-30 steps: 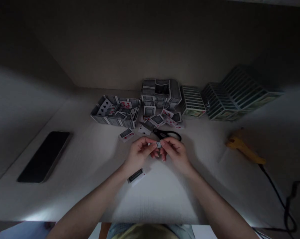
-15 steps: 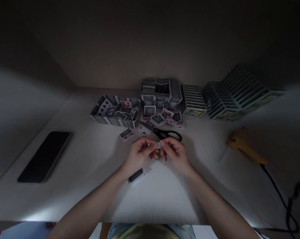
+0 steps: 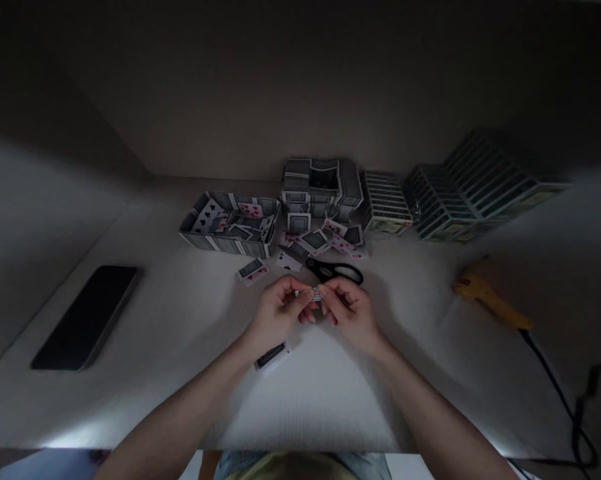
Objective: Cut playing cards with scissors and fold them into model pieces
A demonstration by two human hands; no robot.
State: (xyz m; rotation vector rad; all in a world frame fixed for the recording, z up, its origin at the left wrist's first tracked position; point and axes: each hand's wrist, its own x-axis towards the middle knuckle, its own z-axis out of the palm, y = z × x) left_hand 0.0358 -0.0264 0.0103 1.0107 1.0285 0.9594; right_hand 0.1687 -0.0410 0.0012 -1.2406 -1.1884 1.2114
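Card piece pinched two-handed

Left hand and right hand grip its nine and three o'clock ends; its long axis seemingly spans them, patterned side facing the wearer. Apparently it's being shaped; next calls for even pressure. Scissors lie at one o'clock.

From far away I see a dim place, with the wall behind the scissors fading almost to black. In front of the scissors, the table is palest between soft gray shadows, white glare shines far to the left, and the small checkered piece looks fuzzy. Right of the scissors, the yellow glue gun is smudgy.
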